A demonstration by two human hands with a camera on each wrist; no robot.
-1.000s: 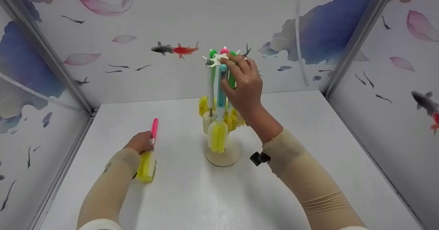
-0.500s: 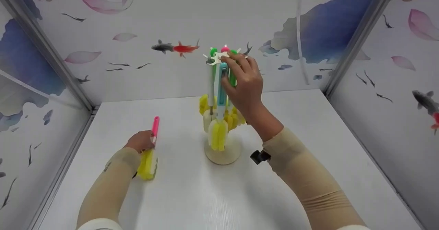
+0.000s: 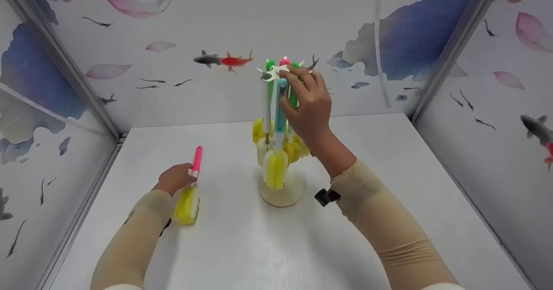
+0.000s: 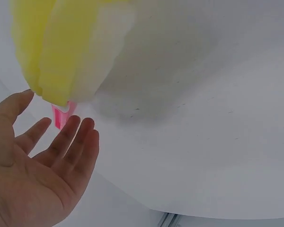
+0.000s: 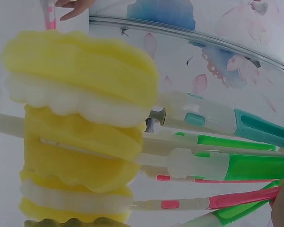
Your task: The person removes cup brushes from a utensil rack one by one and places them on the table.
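Observation:
On the table at left lies a sponge bottle brush [image 3: 185, 205] with a pink handle and a yellow and white head. My left hand [image 3: 175, 179] is beside its neck; the left wrist view shows the fingers apart and relaxed. A white brush rack [image 3: 281, 195] on a round base stands mid-table. My right hand [image 3: 309, 104] holds the rack's top, index finger over the hooked plate and thumb by a teal-handled brush [image 3: 280, 108]. Several more sponge brushes hang around it, with green handles [image 5: 258, 166] and pink handles [image 5: 244, 196]. The right fingertips are partly hidden.
The white table [image 3: 242, 246] is enclosed by printed panels with fish and petals. A back wall [image 3: 216, 95] rises behind the rack, and metal corner posts [image 3: 449, 52] stand at the sides.
My left hand has loosened from the pink-handled brush, and its wrist has drawn slightly left. The brush stays on the table. My right hand keeps its place on the rack top.

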